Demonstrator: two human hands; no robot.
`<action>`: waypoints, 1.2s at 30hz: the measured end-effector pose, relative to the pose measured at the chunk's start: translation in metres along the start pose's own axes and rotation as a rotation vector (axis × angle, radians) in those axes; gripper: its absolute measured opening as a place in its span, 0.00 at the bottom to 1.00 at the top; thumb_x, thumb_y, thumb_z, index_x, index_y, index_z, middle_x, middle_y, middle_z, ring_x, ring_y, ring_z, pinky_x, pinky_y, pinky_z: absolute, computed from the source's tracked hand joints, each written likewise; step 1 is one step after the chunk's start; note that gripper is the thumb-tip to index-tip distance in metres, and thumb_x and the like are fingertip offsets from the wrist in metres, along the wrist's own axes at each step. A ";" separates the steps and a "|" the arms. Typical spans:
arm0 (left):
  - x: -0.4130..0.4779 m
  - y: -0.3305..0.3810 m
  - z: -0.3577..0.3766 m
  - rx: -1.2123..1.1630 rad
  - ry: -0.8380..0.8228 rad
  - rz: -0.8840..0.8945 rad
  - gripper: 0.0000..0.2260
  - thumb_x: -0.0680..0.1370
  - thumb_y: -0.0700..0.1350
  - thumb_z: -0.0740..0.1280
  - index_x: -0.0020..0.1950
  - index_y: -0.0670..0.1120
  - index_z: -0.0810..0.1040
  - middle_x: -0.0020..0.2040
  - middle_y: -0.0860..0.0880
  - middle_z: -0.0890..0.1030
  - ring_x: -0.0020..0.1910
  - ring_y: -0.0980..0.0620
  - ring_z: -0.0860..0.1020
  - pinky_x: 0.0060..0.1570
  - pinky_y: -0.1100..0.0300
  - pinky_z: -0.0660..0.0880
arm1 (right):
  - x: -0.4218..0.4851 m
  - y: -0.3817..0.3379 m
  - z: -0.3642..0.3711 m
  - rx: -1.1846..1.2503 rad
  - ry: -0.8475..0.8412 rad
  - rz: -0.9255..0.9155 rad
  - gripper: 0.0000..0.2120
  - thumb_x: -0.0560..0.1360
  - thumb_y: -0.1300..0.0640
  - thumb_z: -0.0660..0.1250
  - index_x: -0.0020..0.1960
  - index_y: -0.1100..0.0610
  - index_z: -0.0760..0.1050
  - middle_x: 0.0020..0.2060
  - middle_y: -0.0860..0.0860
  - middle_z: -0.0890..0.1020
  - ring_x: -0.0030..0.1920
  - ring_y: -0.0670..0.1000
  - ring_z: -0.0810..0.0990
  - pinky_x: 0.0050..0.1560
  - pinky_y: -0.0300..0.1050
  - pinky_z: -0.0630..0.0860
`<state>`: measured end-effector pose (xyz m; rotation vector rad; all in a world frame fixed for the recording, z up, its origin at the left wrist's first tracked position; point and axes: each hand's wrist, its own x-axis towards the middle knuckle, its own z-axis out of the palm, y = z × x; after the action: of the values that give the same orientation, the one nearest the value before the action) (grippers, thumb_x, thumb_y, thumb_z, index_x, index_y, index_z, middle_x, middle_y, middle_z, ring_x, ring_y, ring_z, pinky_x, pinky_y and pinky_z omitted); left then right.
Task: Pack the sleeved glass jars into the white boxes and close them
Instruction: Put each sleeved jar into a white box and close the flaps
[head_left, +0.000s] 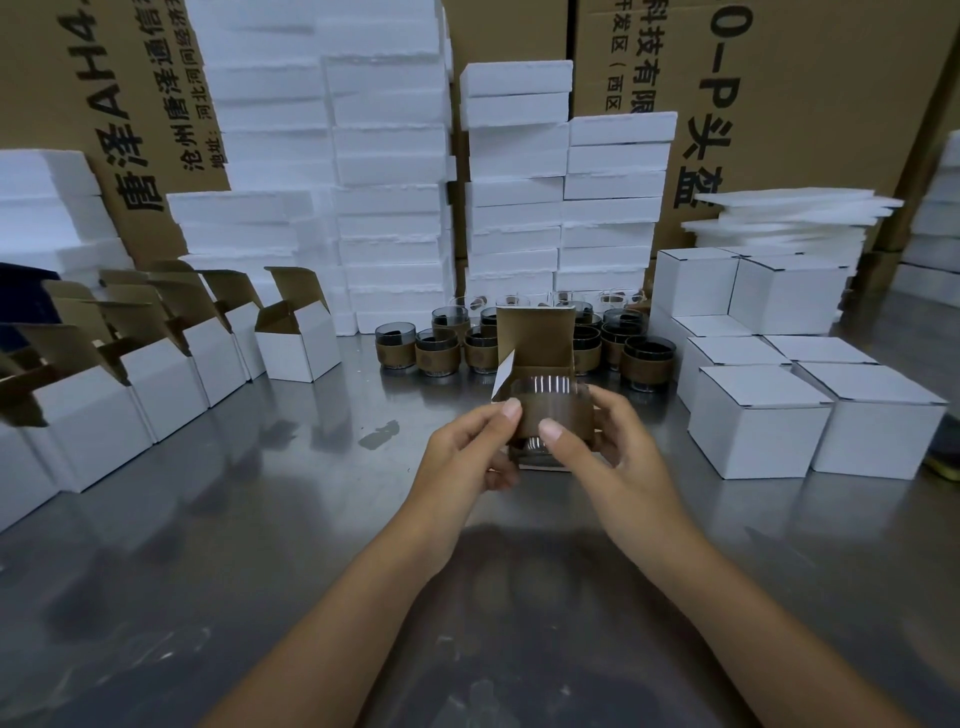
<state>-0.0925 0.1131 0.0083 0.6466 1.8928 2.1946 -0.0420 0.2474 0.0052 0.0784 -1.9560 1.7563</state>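
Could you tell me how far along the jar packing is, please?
Done: closed boxes sit stacked at the right. In hand: the left hand and right hand hold a jar at a box with its lid up. Left: roughly a dozen jars wait behind it, and open boxes line the left side.

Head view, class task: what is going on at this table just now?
A person holds one sleeved glass jar in both hands, the left hand and right hand pinching its brown sleeve, at an open white box whose lid stands up. The jar is not yet fully in. More jars wait behind, open boxes stand left, closed boxes right.
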 end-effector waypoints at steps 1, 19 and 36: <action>0.001 0.000 0.000 0.000 -0.003 -0.004 0.19 0.71 0.59 0.69 0.52 0.46 0.82 0.39 0.44 0.77 0.32 0.54 0.74 0.34 0.63 0.72 | 0.001 -0.001 0.000 0.032 0.014 0.021 0.21 0.65 0.45 0.71 0.56 0.48 0.72 0.48 0.44 0.81 0.44 0.36 0.80 0.41 0.28 0.73; 0.001 -0.003 0.001 0.039 0.005 0.019 0.23 0.67 0.60 0.65 0.56 0.48 0.80 0.46 0.45 0.83 0.38 0.56 0.79 0.42 0.61 0.76 | 0.004 -0.007 0.000 0.193 0.067 0.181 0.36 0.51 0.36 0.70 0.55 0.52 0.74 0.44 0.48 0.83 0.40 0.41 0.82 0.37 0.37 0.75; 0.003 -0.002 0.000 0.167 0.157 0.128 0.14 0.82 0.44 0.56 0.51 0.59 0.79 0.46 0.56 0.83 0.47 0.62 0.79 0.41 0.70 0.75 | -0.002 0.001 -0.001 -0.260 0.055 -0.288 0.37 0.61 0.60 0.80 0.59 0.40 0.62 0.55 0.33 0.71 0.58 0.36 0.72 0.55 0.26 0.68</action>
<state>-0.0957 0.1153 0.0074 0.6571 2.1902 2.2398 -0.0402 0.2482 0.0032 0.2085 -2.0021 1.2999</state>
